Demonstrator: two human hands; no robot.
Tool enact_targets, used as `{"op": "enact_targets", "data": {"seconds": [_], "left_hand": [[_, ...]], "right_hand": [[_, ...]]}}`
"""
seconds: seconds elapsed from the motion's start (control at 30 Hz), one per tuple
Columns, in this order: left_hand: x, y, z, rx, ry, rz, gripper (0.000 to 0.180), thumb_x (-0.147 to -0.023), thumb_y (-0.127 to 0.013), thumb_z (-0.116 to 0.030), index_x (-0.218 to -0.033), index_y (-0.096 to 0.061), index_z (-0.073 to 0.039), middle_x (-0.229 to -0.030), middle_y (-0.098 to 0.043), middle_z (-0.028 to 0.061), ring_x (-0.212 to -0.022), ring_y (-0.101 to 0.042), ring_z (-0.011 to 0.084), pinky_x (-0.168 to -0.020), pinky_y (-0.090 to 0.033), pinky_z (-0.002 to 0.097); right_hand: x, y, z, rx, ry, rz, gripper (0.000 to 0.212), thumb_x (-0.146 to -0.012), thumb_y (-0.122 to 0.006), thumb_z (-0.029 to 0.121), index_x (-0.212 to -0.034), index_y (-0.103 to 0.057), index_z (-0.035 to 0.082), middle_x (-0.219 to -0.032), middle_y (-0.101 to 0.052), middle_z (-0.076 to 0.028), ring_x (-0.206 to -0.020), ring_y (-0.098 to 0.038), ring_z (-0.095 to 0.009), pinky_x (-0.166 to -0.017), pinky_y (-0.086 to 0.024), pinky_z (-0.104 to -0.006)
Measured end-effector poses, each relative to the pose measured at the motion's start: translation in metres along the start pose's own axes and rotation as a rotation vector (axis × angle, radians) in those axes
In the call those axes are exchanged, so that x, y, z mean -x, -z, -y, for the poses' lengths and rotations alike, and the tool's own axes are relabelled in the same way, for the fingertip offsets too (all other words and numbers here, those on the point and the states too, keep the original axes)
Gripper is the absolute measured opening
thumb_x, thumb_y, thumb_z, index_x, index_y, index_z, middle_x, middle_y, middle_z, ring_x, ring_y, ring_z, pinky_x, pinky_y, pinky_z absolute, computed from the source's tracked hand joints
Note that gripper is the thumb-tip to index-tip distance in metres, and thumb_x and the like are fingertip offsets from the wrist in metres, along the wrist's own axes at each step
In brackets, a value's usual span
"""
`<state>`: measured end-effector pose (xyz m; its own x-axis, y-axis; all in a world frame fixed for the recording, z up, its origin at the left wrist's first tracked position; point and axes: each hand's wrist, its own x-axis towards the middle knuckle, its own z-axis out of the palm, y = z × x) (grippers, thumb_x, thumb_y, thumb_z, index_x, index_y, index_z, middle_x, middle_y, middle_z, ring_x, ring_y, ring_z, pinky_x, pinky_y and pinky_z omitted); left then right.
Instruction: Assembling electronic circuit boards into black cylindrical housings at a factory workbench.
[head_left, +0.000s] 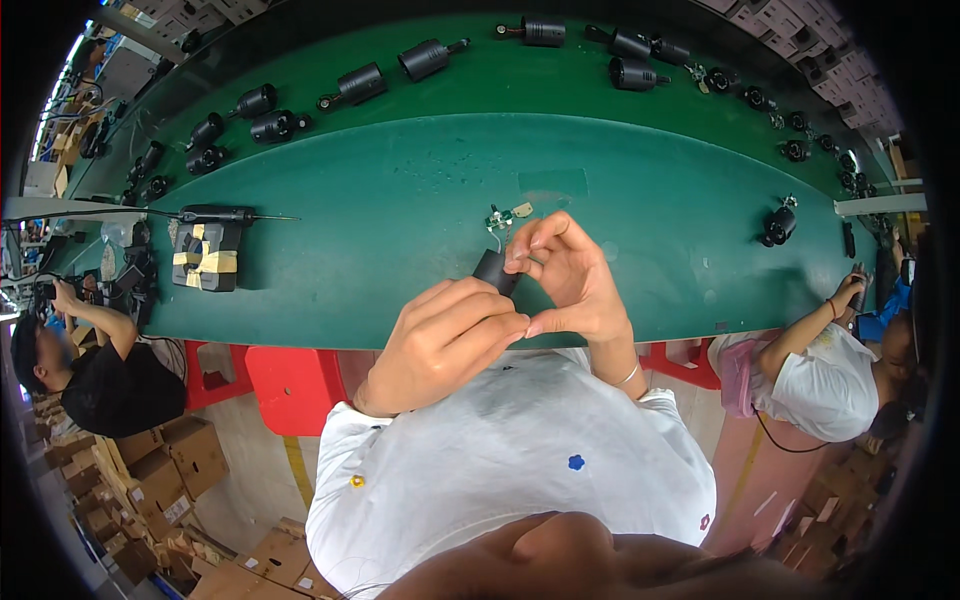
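A black cylindrical housing (490,267) is held tilted in front of my body, at the near side of the table. My left hand (448,335) is closed around its lower part, which the fingers mostly hide. From the right, my right hand (580,290) curls with its fingertips against the upper rim, and its thumb reaches toward the left fingertips. Out of the housing's top end runs a light wire to a small green circuit board (499,217). Beside the board is a small pale tag-like piece (522,210). Whether the right fingers also pinch a wire is hidden.
A green table (360,220) spans the view. At left a screwdriver (225,214) lies against a black box (205,262) with yellow tape. Another housing (778,226) stands right. Several housings (425,60) line the far strip. A red stool (292,388) and two co-workers flank me.
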<state>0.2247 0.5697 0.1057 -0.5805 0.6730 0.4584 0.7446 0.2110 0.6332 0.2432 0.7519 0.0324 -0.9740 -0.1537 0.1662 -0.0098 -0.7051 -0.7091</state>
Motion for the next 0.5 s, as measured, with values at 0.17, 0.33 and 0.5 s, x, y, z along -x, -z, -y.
{"op": "enact_targets", "data": {"seconds": [0.17, 0.33, 0.5], "left_hand": [[-0.001, -0.004, 0.000, -0.116, -0.059, 0.013, 0.016, -0.069, -0.075, 0.000, -0.083, -0.066, -0.003, -0.086, -0.064, 0.0056, -0.076, -0.059, 0.0207, -0.069, -0.048, 0.0296], [-0.002, -0.007, 0.003, -0.160, -0.118, 0.030, 0.014, -0.071, -0.072, 0.000, -0.081, -0.062, -0.004, -0.089, -0.063, 0.0036, -0.078, -0.057, 0.0181, -0.069, -0.047, 0.0285], [-0.002, -0.008, 0.002, -0.162, -0.120, 0.086, 0.015, -0.067, -0.072, 0.002, -0.076, -0.062, -0.004, -0.086, -0.063, 0.0029, -0.078, -0.059, 0.0194, -0.073, -0.047, 0.0297]], "right_hand": [[0.002, 0.006, 0.000, 0.041, 0.012, 0.037, 0.076, -0.050, -0.089, -0.008, -0.114, -0.051, 0.008, -0.114, -0.054, -0.006, -0.106, -0.053, -0.020, -0.095, -0.044, -0.0332], [0.002, 0.009, 0.001, 0.083, 0.009, 0.047, 0.078, -0.049, -0.090, -0.007, -0.115, -0.051, 0.008, -0.116, -0.053, -0.007, -0.107, -0.054, -0.020, -0.096, -0.044, -0.0337], [0.002, 0.012, 0.000, 0.102, -0.024, 0.053, 0.080, -0.049, -0.091, -0.005, -0.117, -0.051, 0.009, -0.117, -0.053, -0.007, -0.109, -0.054, -0.020, -0.096, -0.044, -0.0340]]}}
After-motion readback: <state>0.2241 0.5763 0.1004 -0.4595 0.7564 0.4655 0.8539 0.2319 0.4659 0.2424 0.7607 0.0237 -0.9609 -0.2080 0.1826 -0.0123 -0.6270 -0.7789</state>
